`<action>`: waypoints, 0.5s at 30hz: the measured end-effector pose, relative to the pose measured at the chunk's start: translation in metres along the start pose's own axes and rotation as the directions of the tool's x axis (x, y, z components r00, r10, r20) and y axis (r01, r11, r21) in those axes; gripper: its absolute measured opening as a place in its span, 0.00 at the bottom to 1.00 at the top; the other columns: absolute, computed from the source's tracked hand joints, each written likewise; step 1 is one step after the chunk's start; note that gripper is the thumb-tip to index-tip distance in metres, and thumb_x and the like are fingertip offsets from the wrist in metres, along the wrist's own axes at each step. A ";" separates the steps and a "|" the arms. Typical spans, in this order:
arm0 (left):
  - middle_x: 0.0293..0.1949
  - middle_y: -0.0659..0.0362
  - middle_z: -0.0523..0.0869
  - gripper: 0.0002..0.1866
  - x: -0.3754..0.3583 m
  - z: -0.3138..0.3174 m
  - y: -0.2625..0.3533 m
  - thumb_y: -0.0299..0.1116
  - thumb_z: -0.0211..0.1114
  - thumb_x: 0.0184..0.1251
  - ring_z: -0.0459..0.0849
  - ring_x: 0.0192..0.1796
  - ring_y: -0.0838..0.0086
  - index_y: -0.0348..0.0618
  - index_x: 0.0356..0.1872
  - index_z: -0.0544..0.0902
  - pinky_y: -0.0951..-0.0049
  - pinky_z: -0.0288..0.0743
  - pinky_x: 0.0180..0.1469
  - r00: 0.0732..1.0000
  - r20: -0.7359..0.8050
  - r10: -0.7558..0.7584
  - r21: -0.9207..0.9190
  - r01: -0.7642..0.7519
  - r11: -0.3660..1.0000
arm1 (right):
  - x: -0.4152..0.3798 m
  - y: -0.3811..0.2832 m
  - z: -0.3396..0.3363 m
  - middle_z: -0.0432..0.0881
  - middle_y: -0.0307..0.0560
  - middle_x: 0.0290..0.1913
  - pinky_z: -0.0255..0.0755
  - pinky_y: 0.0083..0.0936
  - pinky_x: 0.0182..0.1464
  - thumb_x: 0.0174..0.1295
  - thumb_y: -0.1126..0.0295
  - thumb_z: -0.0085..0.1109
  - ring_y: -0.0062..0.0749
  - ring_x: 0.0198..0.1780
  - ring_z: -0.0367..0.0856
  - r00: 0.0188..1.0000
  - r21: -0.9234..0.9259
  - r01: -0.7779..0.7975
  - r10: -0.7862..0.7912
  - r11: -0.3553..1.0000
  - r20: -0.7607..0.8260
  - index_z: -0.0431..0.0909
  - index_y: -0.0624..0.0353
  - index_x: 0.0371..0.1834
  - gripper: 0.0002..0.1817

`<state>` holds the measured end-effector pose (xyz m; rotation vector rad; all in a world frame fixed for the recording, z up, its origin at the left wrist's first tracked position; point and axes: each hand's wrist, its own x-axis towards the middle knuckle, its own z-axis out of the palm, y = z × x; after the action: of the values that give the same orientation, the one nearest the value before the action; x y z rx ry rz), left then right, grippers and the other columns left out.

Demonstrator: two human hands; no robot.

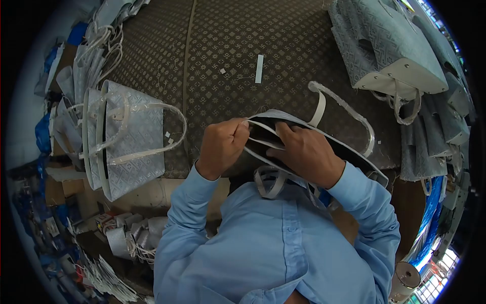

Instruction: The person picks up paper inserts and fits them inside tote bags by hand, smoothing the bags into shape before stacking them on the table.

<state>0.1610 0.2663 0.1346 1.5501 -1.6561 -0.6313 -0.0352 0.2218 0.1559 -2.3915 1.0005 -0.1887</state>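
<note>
Overhead from the head camera, we saw one handbag (304, 139) at the near edge of the patterned worktable (228, 45), mouth open toward the person in the light blue shirt (268, 243). Left hand (221, 147) was closed in a pinch on the bag's rim at its left end. Right hand (307, 154) lay on the opening, fingers curled over the rim, gripping it. One wrapped handle (349, 114) stood up past the right hand; the other handle (271, 182) hung down against the shirt. Left of the hands, a stack of finished bags (126, 142) lay at the table edge. Far right, more bags (390, 45) were piled up. A small white strip (259, 68) lay on the table beyond the handbag.
</note>
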 end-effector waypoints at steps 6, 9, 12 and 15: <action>0.18 0.46 0.76 0.11 -0.004 0.012 0.002 0.30 0.56 0.67 0.76 0.17 0.68 0.31 0.34 0.83 0.67 0.66 0.21 1.000 -0.018 -0.001 0.010 0.001 1.000 | -0.033 0.016 -0.023 0.80 0.64 0.34 0.74 0.39 0.44 0.47 0.49 0.72 0.56 0.41 0.80 0.995 0.311 0.094 -0.079 0.946 -0.060 0.65 0.73 0.57 0.44; 0.16 0.49 0.74 0.11 0.003 0.002 -0.017 0.31 0.57 0.67 0.72 0.17 0.73 0.31 0.33 0.82 0.69 0.63 0.21 0.998 -0.046 -0.033 0.093 0.037 0.995 | -0.084 0.012 -0.074 0.79 0.62 0.53 0.70 0.40 0.61 0.44 0.48 0.75 0.51 0.58 0.78 0.960 0.311 -0.149 0.213 0.939 -0.182 0.55 0.64 0.71 0.55; 0.15 0.52 0.73 0.12 0.004 0.001 -0.014 0.32 0.57 0.68 0.69 0.18 0.78 0.31 0.32 0.81 0.70 0.61 0.21 0.995 -0.004 -0.096 0.107 0.096 0.990 | -0.152 0.047 -0.087 0.80 0.55 0.54 0.76 0.33 0.51 0.56 0.60 0.70 0.42 0.52 0.82 0.700 0.564 -0.159 0.495 0.810 -0.514 0.59 0.58 0.71 0.41; 0.16 0.54 0.73 0.11 -0.003 0.006 -0.006 0.31 0.56 0.68 0.68 0.19 0.80 0.32 0.32 0.81 0.71 0.60 0.22 0.996 -0.012 -0.090 0.074 0.091 0.993 | -0.193 0.103 -0.039 0.69 0.53 0.66 0.69 0.35 0.60 0.71 0.55 0.47 0.41 0.64 0.71 0.267 0.767 -0.235 0.799 0.597 -0.539 0.58 0.61 0.72 0.31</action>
<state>0.1596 0.2676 0.1257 1.6869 -1.6267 -0.6160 -0.2497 0.2796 0.1494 -1.1171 1.8574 -1.3430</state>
